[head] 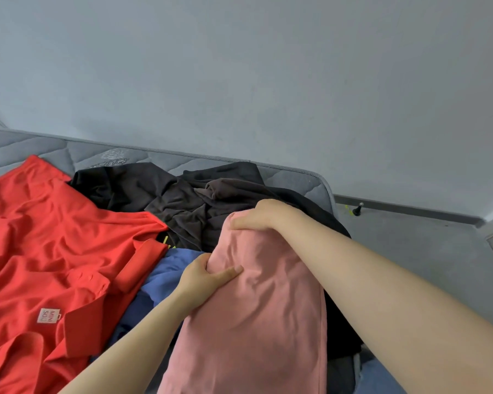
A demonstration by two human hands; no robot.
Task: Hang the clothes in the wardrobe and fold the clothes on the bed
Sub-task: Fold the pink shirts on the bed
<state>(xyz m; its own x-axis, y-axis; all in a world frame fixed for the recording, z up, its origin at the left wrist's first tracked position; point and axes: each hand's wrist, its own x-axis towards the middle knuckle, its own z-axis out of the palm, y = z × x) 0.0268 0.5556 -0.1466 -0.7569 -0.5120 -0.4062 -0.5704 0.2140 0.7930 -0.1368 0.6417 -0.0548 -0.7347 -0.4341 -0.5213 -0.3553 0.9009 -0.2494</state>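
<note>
Pink garment (256, 308), soft, creased, both hands gripping.

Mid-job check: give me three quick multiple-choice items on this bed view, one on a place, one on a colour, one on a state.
1. The red shirt lies where from the pink garment?
A. on its right
B. on its left
C. underneath it
2. What shows between those two is:
A. green
B. white
C. blue
3. The pink garment is:
A. gripped by both hands
B. lying untouched
C. on a hanger
Answers: B, the red shirt spreads out to its left; C, a blue garment shows there; A, the left hand pinches its edge and the right hand grips its top.
</note>
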